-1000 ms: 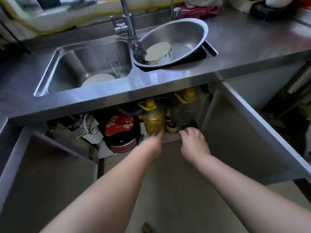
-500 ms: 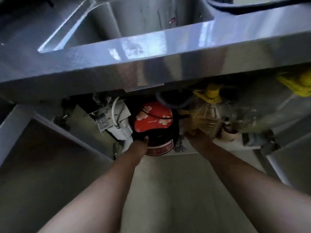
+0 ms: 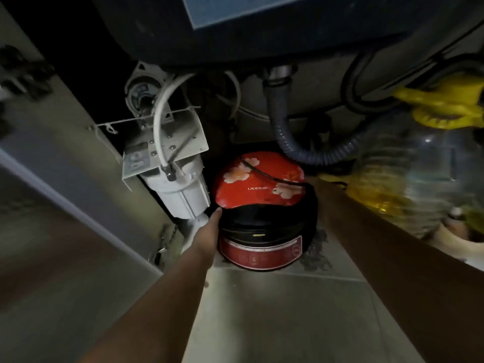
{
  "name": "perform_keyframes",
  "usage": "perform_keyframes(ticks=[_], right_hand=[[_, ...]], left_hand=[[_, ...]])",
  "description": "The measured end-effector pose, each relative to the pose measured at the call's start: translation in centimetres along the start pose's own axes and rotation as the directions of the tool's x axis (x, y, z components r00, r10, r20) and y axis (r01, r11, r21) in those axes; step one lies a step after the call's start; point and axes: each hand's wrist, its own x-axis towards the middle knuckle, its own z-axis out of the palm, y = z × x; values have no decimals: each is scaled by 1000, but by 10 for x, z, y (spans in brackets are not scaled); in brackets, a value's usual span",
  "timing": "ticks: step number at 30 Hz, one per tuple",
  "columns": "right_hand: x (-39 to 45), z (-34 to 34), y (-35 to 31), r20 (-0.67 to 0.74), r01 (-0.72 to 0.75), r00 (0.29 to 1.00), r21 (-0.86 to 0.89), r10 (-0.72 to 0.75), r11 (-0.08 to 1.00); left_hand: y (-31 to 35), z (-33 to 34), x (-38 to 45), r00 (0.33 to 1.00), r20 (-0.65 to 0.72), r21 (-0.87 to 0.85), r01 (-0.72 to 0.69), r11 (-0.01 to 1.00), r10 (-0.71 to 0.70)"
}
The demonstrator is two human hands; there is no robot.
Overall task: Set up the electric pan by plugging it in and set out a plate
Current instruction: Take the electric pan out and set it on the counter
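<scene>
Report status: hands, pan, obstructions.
Left hand against electric pan side; right hand hidden behind it. Pan under sink, black cord across lid. Drain hose overhead.

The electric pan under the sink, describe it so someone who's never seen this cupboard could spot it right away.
Look under the sink basin, below the grey corrugated drain hose. The electric pan sits on the floor between the white filter canister and the yellow-capped oil jug. It alone is round and black, with a red flowered lid and red control panel.

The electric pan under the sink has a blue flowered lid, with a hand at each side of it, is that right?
Not quite. The head view shows the electric pan's lid is red with pale flowers, not blue. The left hand and the right hand are at its sides.
</scene>
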Motion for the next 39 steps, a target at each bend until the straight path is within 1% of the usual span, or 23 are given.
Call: perform_keyframes(ticks=[1, 4, 6, 8, 10, 13, 15, 19, 23, 28, 32, 36, 39], right_hand=[[12, 0, 6, 22, 2, 1000, 31, -3, 1000], [30, 2, 33, 68, -34, 997, 100, 27, 994], [37, 1, 47, 149, -48, 989, 205, 17, 978], [39, 0, 51, 199, -63, 980, 243, 14, 968], [41, 0, 52, 187, -63, 982, 238, 19, 969], [43, -1, 52, 168, -70, 985, 224, 32, 972], [42, -2, 52, 188, -96, 981, 244, 50, 965], [32, -4, 56, 204, -114, 978, 304, 52, 946], [2, -10, 75, 220, -146, 972, 316, 77, 937], [-56, -29, 98, 212, -219, 965, 342, 153, 914], [-113, -47, 104, 217, -289, 951, 356, 223, 888], [-181, -62, 94, 196, -347, 936, 381, 291, 857], [-227, -71, 73, 193, -370, 928, 371, 319, 852]], left_hand=[[-2, 1, 9, 1000, 17, -32, 8, 999, -7], [-6, 1, 27, 996, 78, -153, -24, 988, 37], [-10, -4, 43, 991, 110, -168, -52, 984, 71], [-13, -7, 53, 987, 136, -209, -54, 976, 84], [-17, -9, 59, 981, 176, -274, -31, 961, 82], [-19, -7, 64, 979, 181, -367, -25, 930, 97], [-21, -5, 62, 984, 156, -401, -13, 916, 83], [-31, -6, 51, 981, 191, -433, 46, 900, 41], [-49, -18, 24, 979, 201, -475, 59, 878, 43], [-75, -37, -27, 973, 226, -493, 148, 857, -38], [-74, -50, -79, 964, 224, -428, 226, 875, -140], [-64, -66, -140, 934, 263, -388, 331, 860, -241], [-55, -78, -187, 925, 276, -396, 358, 845, -262]])
